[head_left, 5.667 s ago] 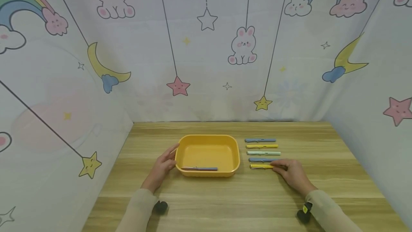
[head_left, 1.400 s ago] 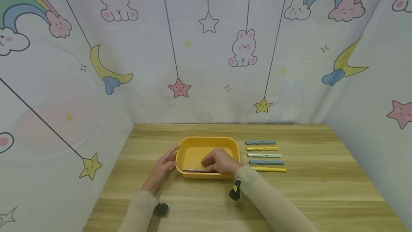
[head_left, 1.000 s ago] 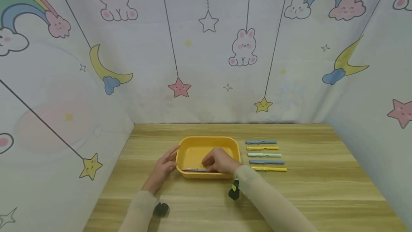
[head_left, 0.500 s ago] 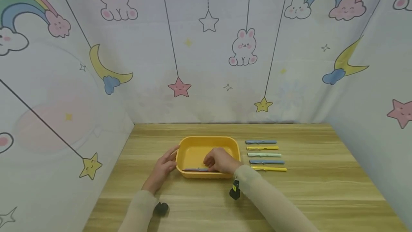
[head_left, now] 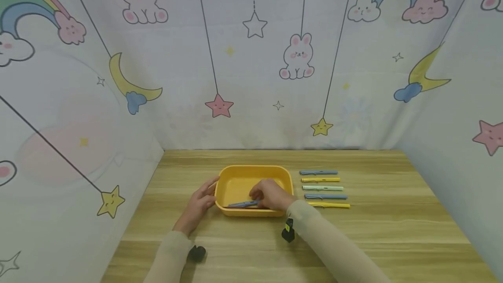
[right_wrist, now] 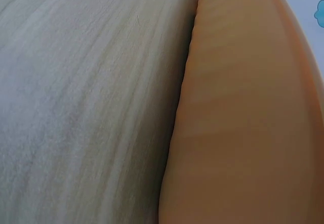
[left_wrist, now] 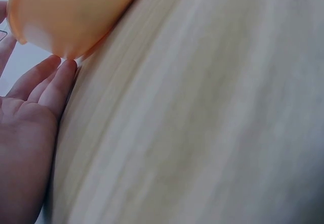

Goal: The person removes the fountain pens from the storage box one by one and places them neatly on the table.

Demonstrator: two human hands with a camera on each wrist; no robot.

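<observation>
A yellow-orange plastic tray stands on the table; its outer wall fills much of the right wrist view. My right hand is inside the tray and pinches a blue pen, which slants up toward the fingers. Under that pen a thin reddish pen lies along the front wall, partly hidden by the hand. My left hand touches the tray's left side with extended fingers. In the left wrist view, fingertips rest against the tray's outer wall.
Right of the tray several pens lie in a column: blue, yellow, pale green, blue and yellow, whose left end my right forearm nearly meets. Cartoon-printed cloth encloses the wooden table behind and at both sides.
My right hand has moved from the nearest yellow pen on the table into the tray. There the blue pen has been lifted and tilted off the reddish one. The left hand stays put.
</observation>
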